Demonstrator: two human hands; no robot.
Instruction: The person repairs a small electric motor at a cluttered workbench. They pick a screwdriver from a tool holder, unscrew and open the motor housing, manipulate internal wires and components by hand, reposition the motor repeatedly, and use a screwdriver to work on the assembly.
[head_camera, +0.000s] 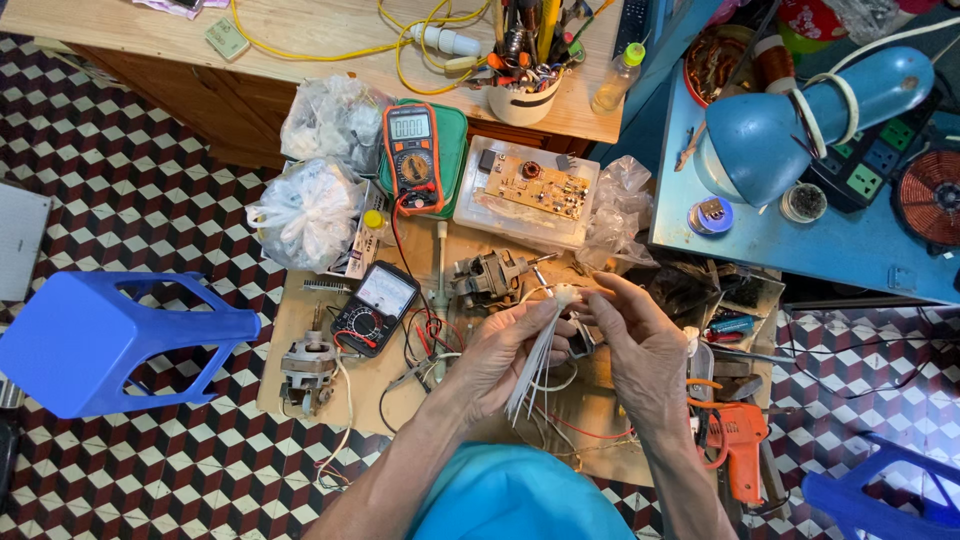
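At nine o'clock of your hands a glossy blue plastic stool (100, 340) lies tipped on the checkered tile floor (130, 190). The low wooden desk (300, 330) beneath you carries a ribbed metal motor (488, 280) at twelve o'clock. Your left hand (500, 355) clenches a bundle of thin white cable ties (540, 345), fanned downward at centre; your right hand (640, 350) pinches its gathered top, just beside the left.

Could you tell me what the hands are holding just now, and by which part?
The left hand grips a bundle of white cable ties around its middle; the right hand pinches its top end.
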